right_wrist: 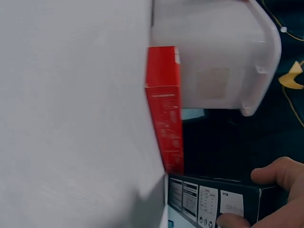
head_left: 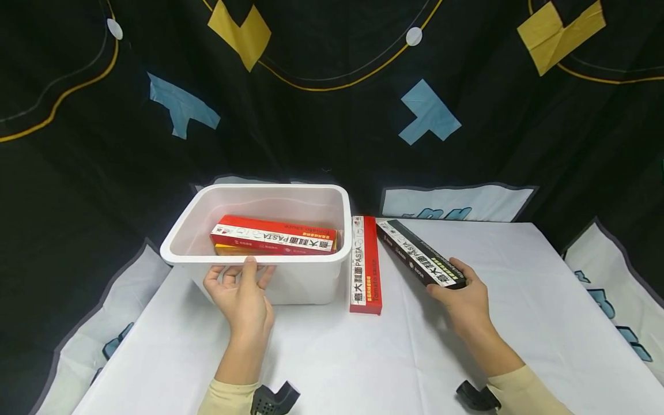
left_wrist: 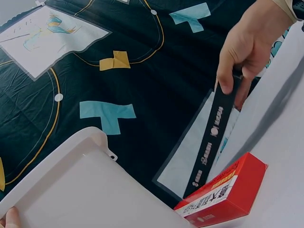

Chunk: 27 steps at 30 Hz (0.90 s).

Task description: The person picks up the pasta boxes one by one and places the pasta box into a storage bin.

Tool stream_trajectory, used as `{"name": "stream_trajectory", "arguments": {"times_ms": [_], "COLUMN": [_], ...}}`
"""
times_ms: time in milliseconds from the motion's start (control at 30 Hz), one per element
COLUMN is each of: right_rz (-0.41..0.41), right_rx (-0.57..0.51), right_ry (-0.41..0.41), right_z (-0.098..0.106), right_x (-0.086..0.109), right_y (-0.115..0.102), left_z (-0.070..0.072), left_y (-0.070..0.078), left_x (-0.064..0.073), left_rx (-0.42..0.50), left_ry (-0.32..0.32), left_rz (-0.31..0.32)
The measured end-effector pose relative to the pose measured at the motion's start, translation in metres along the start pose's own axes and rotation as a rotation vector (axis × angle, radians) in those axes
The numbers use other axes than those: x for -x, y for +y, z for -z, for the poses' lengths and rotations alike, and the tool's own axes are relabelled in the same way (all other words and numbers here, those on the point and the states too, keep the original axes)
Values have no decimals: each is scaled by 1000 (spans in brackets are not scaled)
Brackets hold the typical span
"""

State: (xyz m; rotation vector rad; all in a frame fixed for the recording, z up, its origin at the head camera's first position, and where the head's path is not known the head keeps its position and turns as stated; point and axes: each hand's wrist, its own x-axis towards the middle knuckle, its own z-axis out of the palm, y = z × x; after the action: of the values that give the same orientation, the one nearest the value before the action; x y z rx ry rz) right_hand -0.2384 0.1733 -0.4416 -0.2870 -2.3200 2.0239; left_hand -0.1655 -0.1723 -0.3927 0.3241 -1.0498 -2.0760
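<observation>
My right hand point(head_left: 463, 297) grips the near end of a black pasta box point(head_left: 417, 253), which slants away toward the back of the table with its near end raised. In the left wrist view the far end of this black box point(left_wrist: 209, 142) meets the red box. My left hand point(head_left: 244, 300) holds the front rim of a white plastic bin point(head_left: 306, 282), thumb over the edge and fingers beneath it. Inside the bin lies a red pasta box point(head_left: 275, 233) on top of a yellow box point(head_left: 238, 250), mostly hidden. Another red pasta box point(head_left: 365, 265) lies on the table right beside the bin.
A white cloth point(head_left: 363, 363) covers the table. Behind it hangs a dark curtain point(head_left: 332, 132) with yellow and blue shapes, close to the bin's back. The tabletop's right edge point(head_left: 586, 305) slopes away beyond my right hand.
</observation>
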Motion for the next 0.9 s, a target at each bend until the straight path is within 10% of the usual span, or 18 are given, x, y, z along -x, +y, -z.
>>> {"name": "stream_trajectory", "arguments": {"times_ms": [267, 900], "right_rz": [18, 438], "right_rx": [-115, -391], "right_ry": [-6, -242], "right_z": [17, 23], "right_x": [10, 27], "right_y": [-27, -99], "left_z": [-1, -1], "left_y": [1, 0], "left_x": [0, 0], "left_rx": [-5, 21], "left_ry": [-17, -12], "left_rz": [-10, -10]}}
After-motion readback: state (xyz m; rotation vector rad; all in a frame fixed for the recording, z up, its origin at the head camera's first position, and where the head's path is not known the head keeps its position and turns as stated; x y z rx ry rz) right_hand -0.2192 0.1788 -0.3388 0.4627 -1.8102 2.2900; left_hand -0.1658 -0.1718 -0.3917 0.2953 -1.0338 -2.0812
